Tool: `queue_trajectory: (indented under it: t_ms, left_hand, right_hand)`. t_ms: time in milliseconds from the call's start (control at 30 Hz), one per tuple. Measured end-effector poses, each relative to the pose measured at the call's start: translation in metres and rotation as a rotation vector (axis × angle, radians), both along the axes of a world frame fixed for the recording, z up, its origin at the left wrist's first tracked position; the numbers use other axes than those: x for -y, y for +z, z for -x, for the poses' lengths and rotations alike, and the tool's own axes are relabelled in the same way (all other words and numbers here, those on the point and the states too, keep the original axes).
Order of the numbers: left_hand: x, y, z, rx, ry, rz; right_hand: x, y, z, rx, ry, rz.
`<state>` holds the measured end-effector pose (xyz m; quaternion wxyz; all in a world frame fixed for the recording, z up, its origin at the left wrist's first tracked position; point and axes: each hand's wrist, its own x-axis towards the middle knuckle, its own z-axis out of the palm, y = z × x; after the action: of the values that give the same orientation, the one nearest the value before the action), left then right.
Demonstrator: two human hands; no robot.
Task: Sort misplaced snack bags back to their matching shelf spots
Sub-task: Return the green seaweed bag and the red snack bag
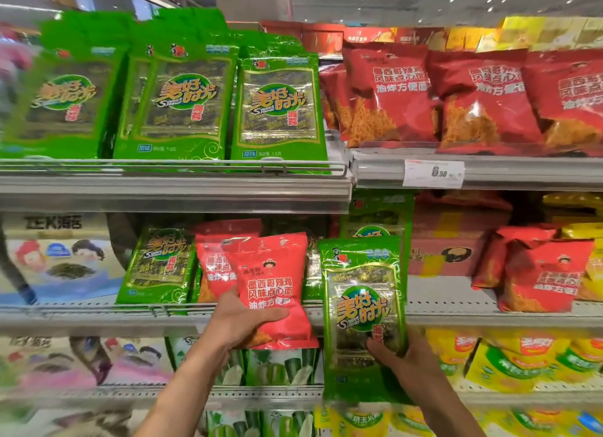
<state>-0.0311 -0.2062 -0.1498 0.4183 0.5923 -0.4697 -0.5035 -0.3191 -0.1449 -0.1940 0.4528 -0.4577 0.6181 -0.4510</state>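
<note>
Your upper shelf (176, 188) carries green seaweed packs (277, 110) beside red noodle bags (388, 94) (price tag (434, 173) on its rail).

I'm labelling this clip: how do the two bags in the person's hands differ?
The red bag in the left hand is puffy and opaque; the green bag in the right hand is flat with a clear window. The red bag is shorter, the green bag taller. Both are held upright near their lower ends.

**Tight shelves, one open stretch**

The top shelf (176, 188) is packed edge to edge with green packs (182, 100) and red bags (388, 94). On the middle shelf (450, 316), bare perforated deck (447, 293) lies open just left of a red bag (541, 273).
</note>
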Motion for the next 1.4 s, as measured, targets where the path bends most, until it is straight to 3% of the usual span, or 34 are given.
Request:
queue_trajectory:
  t_ms: [167, 467, 767, 900, 1033, 1200, 1400]
  left_hand:
    - [-0.02, -0.005, -0.04, 0.036, 0.02, -0.003]
    - [-0.047, -0.012, -0.098, 0.088, 0.127, -0.01]
    - [-0.063, -0.022, -0.121, 0.092, 0.1, -0.055]
    - [-0.067, -0.022, -0.121, 0.098, 0.073, -0.052]
    - [-0.065, -0.021, -0.114, 0.078, 0.036, -0.063]
    - [-0.06, -0.019, -0.099, 0.058, 0.002, -0.06]
    - [-0.048, -0.011, -0.059, 0.064, -0.056, -0.012]
  right_hand:
    - [0.036, 0.014, -0.043, -0.146, 0.136, 0.006]
    - [0.117, 0.053, -0.11, -0.013, 0.085, 0.08]
    - [0.155, 0.051, -0.119, -0.04, -0.042, 0.071]
    - [0.152, 0.041, -0.121, -0.098, 0.054, 0.008]
    - [0.147, 0.024, -0.127, -0.293, 0.102, -0.005]
    - [0.136, 0.024, -0.124, -0.746, 0.029, 0.009]
    - [0.101, 0.017, -0.104, -0.879, 0.07, 0.088]
